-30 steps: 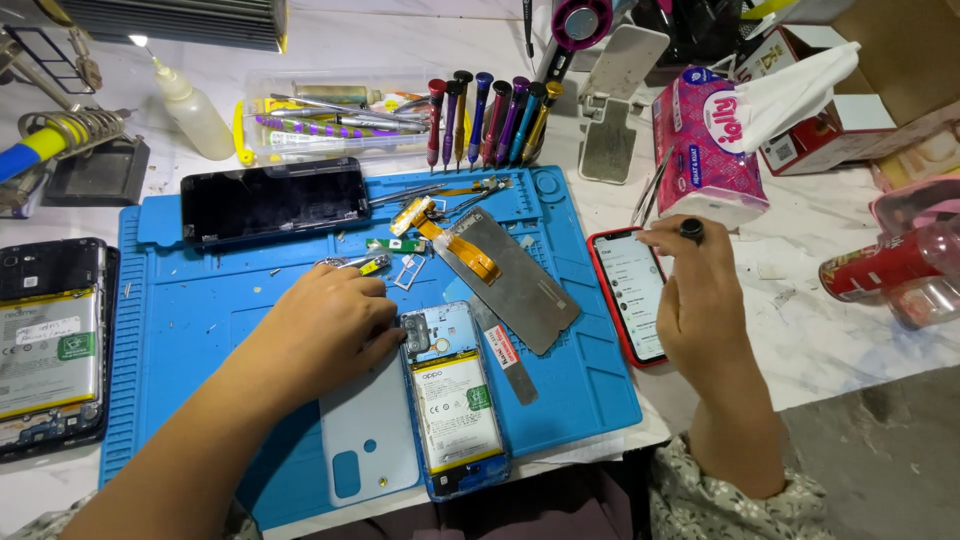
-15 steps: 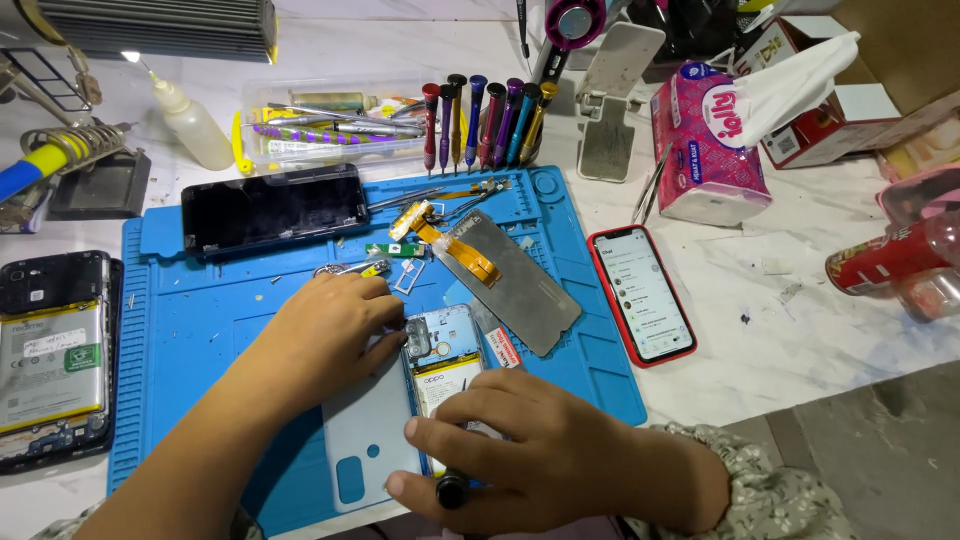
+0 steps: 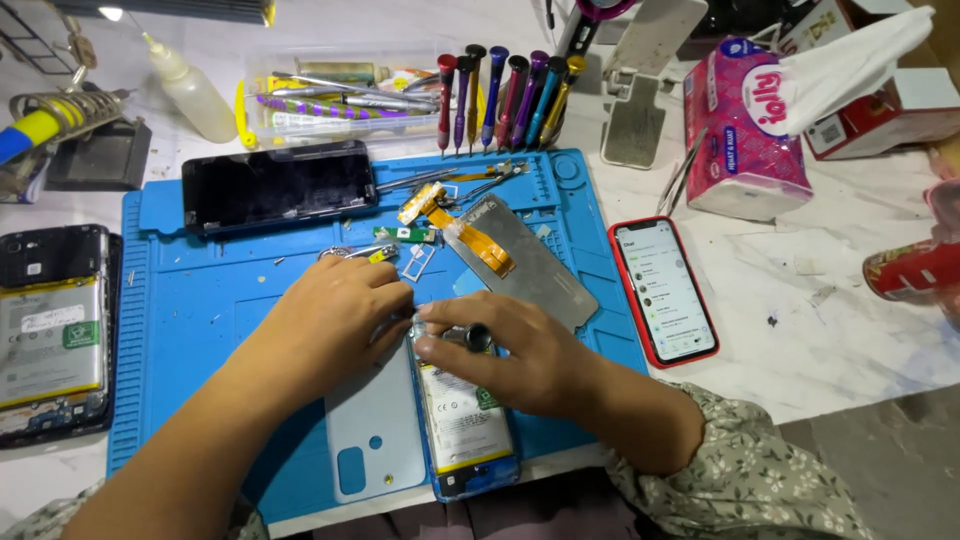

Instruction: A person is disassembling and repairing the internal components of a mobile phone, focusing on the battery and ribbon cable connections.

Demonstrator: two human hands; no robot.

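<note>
1. Head view: both hands meet over an opened phone (image 3: 462, 425) that lies face down on the blue work mat (image 3: 200, 300), at about 6 o'clock of the mat.
2. The right hand (image 3: 515, 350) is closed around a dark-tipped screwdriver (image 3: 478, 337), its handle end showing between thumb and fingers; the tool points down at the phone's upper end.
3. The left hand (image 3: 335, 320) lies curled with its fingers bent, resting on the phone's top left corner; whether it pinches anything is hidden beneath the fingers.
4. A pale blue back cover (image 3: 375, 440) lies flat just beside the phone, at its 9 o'clock, touching or nearly touching it.
5. At 12 o'clock from the hands lie a grey metal plate (image 3: 535, 275) with an orange flex cable (image 3: 480, 245) across it, and small loose parts on the mat.
6. A black phone screen (image 3: 278, 185) lies at 11 o'clock of the mat.
7. A row of coloured screwdrivers (image 3: 505, 95) stands beyond the mat's far edge at 12 o'clock.
8. A red-cased phone (image 3: 665, 290) with a lit screen lies off the mat at 3 o'clock; a pink tissue pack (image 3: 745, 130) sits at 2 o'clock.
9. Another opened phone (image 3: 50, 335) lies at 9 o'clock, off the mat.
</note>
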